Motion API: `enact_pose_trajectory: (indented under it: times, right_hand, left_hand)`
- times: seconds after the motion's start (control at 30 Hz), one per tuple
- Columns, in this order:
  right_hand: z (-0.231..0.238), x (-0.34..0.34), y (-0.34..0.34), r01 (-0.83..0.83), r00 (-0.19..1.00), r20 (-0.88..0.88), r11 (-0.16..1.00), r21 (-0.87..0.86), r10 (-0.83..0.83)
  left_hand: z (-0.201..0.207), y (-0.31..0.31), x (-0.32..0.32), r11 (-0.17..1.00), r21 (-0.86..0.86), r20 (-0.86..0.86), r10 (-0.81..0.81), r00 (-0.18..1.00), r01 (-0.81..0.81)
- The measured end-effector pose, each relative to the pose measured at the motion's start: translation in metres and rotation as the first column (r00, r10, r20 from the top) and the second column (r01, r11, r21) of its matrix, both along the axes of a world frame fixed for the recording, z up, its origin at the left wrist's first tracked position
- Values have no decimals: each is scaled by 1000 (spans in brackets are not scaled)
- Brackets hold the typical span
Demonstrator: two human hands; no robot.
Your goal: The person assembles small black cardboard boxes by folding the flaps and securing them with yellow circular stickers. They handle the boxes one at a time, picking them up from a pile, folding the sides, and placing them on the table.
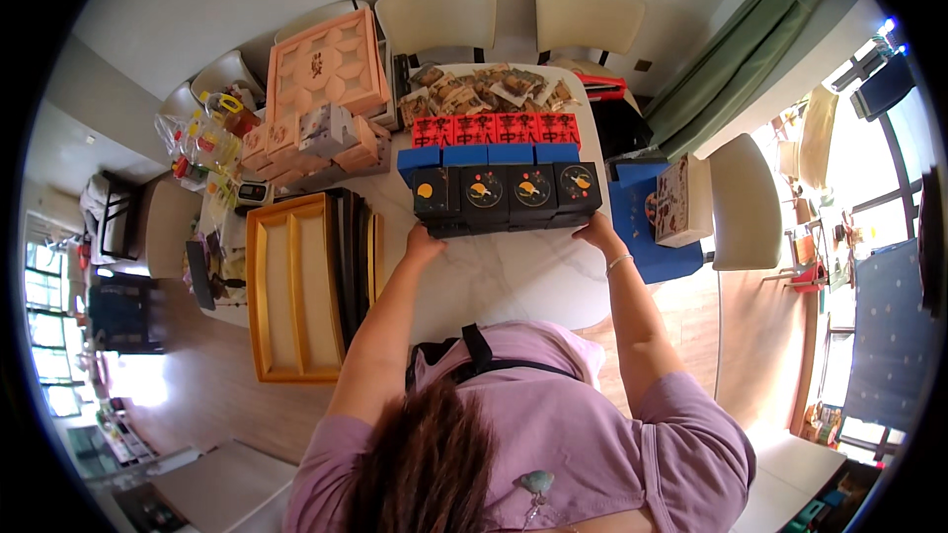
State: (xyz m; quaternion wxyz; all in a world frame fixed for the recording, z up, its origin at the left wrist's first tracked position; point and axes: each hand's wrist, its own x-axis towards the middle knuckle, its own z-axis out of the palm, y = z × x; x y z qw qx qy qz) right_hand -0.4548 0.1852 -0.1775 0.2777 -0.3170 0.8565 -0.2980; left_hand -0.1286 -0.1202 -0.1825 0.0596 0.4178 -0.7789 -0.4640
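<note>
A row of several small black boxes (509,195) with round orange-and-white designs stands on the white marbled table (484,281). At the row's near left corner is my left hand (423,245), its fingers closed against the boxes. My right hand (597,231), with a bracelet at the wrist, grips the near right corner. The fingertips of both hands are partly hidden by the boxes. Directly behind the black row runs a line of blue boxes (489,154). Beyond those comes a line of red boxes (494,128) with black lettering.
Small wrapped packets (489,89) are heaped at the table's far end. Peach-coloured boxes (326,69) are stacked at the far left. A gold-framed divided tray (291,286) lies left of my left arm. On the right, a chair (746,202) stands beside a white printed box (681,199).
</note>
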Motion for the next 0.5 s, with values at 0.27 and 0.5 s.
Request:
enact_pose_trajectory:
  times: [0.27, 0.5]
  right_hand:
    - [8, 0, 0, -14, 1000, 21, 999, 41, 13]
    - [5, 11, 33, 182, 883, 417, 977, 115, -214]
  left_hand:
    - [3, 7, 2, 999, 30, -80, 27, 996, -24]
    - [-35, 19, 34, 951, 239, -195, 247, 949, -198]
